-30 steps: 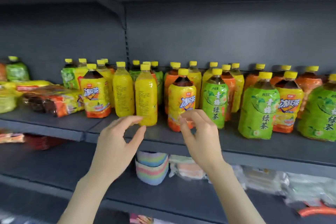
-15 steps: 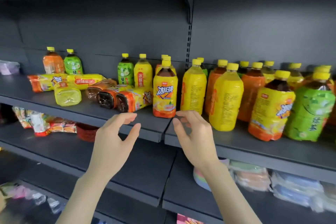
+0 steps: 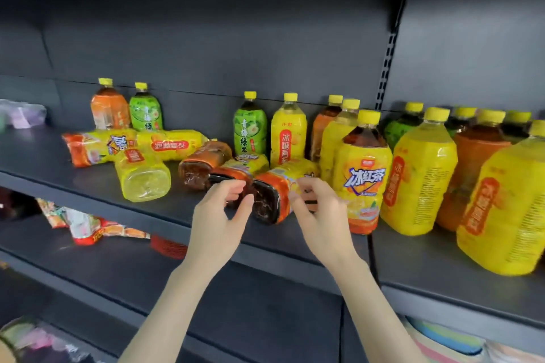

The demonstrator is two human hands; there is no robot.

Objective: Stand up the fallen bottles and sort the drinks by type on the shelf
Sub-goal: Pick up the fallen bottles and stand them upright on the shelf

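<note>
Bright and even on the bottles, dim beneath the shelf; smeared at right (wide-angle bowing at edges).

One view only: a wide-angle head camera, placed before the shelf at arm's reach, facing forward and slightly down. It is angled leftward, so the shelf's right end lies nearest the lens. The deck shows from above. The left hand and right hand sit mid-frame, entering from the bottom edge.
</note>
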